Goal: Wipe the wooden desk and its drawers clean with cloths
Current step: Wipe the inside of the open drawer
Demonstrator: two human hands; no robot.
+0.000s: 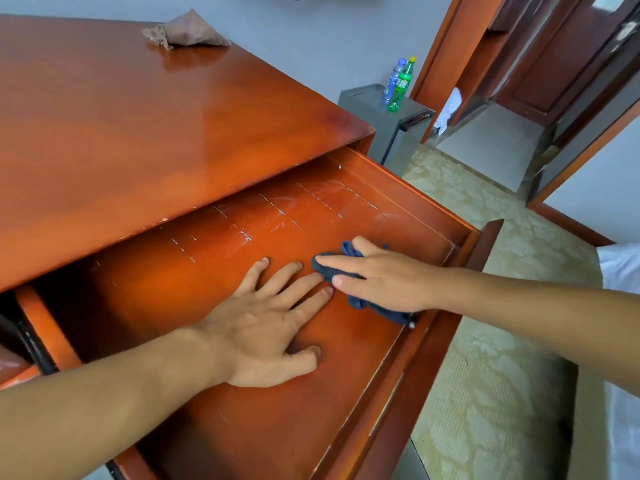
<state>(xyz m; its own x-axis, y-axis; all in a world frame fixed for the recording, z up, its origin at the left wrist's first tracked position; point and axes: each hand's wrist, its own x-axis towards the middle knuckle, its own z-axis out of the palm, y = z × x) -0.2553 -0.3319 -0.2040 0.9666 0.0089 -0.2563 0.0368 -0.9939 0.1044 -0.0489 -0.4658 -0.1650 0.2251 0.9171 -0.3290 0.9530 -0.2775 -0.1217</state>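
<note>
Blue cloth [349,271]: bunched on the floor of the open drawer [311,403], near its right front corner, pressed down under the right hand [377,278], whose fingers lie straight across it. Left hand [266,327]: flat on the drawer floor, fingers spread, fingertips just beside the cloth. White smears and scratch lines mark the drawer floor toward its back edge. Wooden desk [138,133]: glossy reddish top; brown cloth [188,31] crumpled at its far edge. Room: patterned carpet [485,375], grey cabinet [374,109] bearing two plastic bottles [398,84], wooden door frames behind.
</note>
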